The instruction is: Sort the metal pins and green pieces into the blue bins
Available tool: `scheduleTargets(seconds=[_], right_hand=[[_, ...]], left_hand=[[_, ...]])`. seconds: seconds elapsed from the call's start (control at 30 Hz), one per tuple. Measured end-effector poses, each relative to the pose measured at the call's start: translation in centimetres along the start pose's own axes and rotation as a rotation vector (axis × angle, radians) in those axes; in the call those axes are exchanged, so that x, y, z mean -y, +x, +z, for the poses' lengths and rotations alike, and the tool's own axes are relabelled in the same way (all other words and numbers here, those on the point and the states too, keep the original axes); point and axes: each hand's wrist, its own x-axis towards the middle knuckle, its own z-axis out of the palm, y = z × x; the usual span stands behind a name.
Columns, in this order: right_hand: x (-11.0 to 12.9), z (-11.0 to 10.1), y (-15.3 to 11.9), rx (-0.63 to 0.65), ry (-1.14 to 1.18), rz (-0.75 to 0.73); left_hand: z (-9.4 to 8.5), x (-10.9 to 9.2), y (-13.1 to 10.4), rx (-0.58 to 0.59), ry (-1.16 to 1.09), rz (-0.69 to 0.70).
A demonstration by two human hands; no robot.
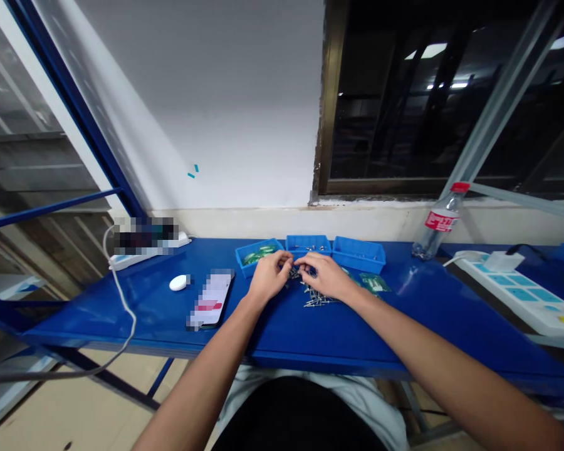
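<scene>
From my head, the one camera looks forward and down over the blue workbench (pixel 310 338), close above my forearms (pixel 229 351), with my left hand (pixel 269 277) and right hand (pixel 326 275) near mid-frame and the wall (pixel 192 113) and window (pixel 385 119) facing me beyond.

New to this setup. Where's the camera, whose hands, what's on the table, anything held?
No machine here: these are a person's bare hands, seen from one camera worn on that person's head, looking forward and down. The left hand and right hand nearly meet at the fingertips, by a pile of small metal parts; whether either holds a piece is too small to tell. On the blue table, three blue bins sit beyond the hands, a phone lies left, and a bottle is right.
</scene>
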Motion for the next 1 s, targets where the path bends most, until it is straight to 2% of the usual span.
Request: scheduleTargets(seconds=[0.13, 0.2, 0.43, 0.63, 0.8, 0.93, 1.0], right_hand=[[0.3, -0.6, 0.3, -0.181, 0.029, 0.116], [0.3, -0.6, 0.3, -0.217, 0.067, 0.170], [0.3, -0.4, -0.1, -0.200, 0.085, 0.147], [0.1, -0.2, 0.0, -0.209, 0.183, 0.192], [0.3, -0.4, 0.0, -0.213, 0.085, 0.128], [0.3, -0.4, 0.0, -0.240, 0.125, 0.196], [0.3, -0.4, -0.1, -0.214, 0.132, 0.173]], left_hand=[[0.3, -0.2, 0.0, 0.073, -0.059, 0.019], [0.4, -0.2, 0.0, 0.091, -0.088, 0.001], [0.2, 0.1, 0.1, 0.071, -0.147, -0.037], [0.5, 0.4, 0.2, 0.059, -0.280, -0.050], [0.3, -0.3, 0.1, 0.041, -0.277, -0.071], [-0.1, -1.0, -0.1, 0.111, -0.223, -0.117], [-0.1, -1.0, -0.1, 0.136, -0.206, -0.109]])
